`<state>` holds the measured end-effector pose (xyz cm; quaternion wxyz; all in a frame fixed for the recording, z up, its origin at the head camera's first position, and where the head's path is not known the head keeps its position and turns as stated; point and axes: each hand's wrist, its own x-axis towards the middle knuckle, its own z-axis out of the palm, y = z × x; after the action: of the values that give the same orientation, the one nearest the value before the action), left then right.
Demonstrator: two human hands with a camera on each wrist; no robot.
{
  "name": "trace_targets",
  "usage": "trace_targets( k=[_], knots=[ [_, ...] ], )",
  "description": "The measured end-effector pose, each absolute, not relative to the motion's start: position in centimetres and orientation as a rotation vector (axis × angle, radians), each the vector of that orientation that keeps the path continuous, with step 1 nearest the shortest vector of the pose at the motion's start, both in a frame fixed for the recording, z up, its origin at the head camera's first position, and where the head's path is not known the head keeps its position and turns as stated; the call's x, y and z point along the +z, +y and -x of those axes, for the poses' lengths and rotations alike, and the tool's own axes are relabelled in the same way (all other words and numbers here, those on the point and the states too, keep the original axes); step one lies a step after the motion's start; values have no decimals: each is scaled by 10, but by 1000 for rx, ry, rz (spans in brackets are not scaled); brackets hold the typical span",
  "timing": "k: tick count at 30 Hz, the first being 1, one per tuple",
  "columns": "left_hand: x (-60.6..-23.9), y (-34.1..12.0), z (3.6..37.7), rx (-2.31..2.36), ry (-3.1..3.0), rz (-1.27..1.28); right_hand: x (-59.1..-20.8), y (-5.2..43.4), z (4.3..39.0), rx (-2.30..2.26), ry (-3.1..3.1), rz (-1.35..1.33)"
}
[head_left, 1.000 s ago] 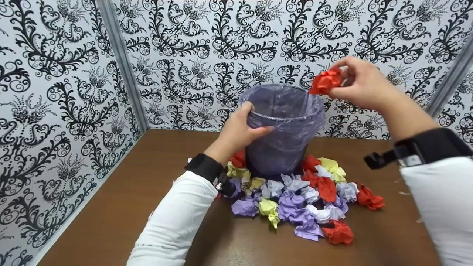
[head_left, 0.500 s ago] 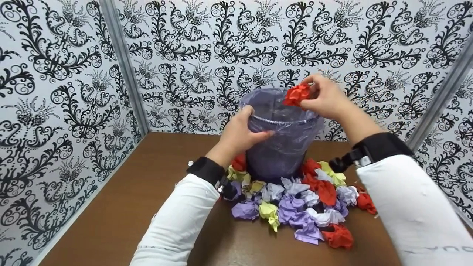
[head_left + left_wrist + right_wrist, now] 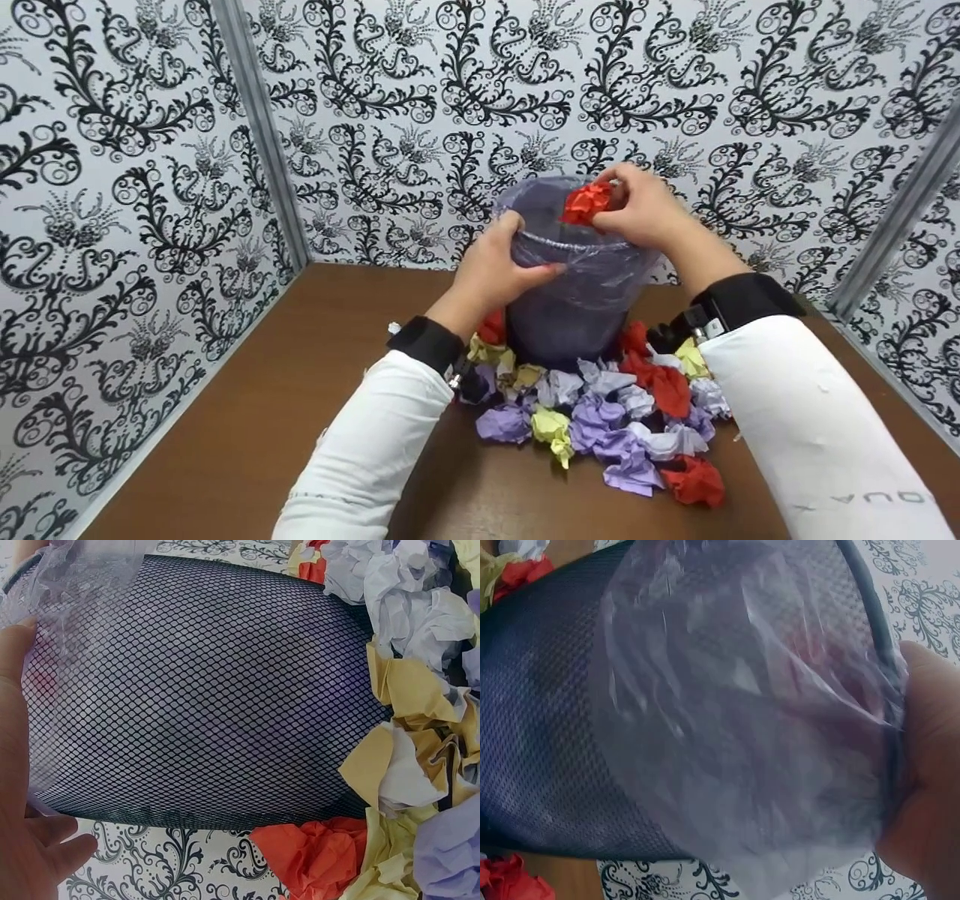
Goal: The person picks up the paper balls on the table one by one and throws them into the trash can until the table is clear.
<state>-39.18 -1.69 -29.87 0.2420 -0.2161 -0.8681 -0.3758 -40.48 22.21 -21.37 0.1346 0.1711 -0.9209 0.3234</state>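
A dark mesh wastebasket (image 3: 566, 330) stands on the table, lined with a thin clear plastic bag (image 3: 611, 277) folded over its rim. My left hand (image 3: 491, 266) grips the near left of the rim, its thumb pressing the bag on the outside. Over the right part of the opening, my right hand (image 3: 641, 210) pinches a crumpled red paper ball (image 3: 587, 202). In the right wrist view, that hand (image 3: 934, 772) is at the rim, and a blurred red patch shows through the liner (image 3: 727, 727). The mesh wall (image 3: 202, 690) fills the left wrist view.
Crumpled papers lie around the basket's foot: purple (image 3: 596, 420), yellow (image 3: 551, 427), white (image 3: 664, 442) and red (image 3: 694, 480). The brown table (image 3: 300, 375) meets patterned wall panels (image 3: 375, 150) behind and at the sides.
My right hand has moved left and slightly down, carrying the red paper ball from beyond the right rim to over the opening. The left hand keeps its hold on the rim.
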Motion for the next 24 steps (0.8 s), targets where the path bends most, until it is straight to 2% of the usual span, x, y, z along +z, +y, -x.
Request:
trace_targets(
  k=[24],
  knots=[
    [-302,-16,392,-976,-2361,572,-212,214,405,899,-2841,-430]
  ],
)
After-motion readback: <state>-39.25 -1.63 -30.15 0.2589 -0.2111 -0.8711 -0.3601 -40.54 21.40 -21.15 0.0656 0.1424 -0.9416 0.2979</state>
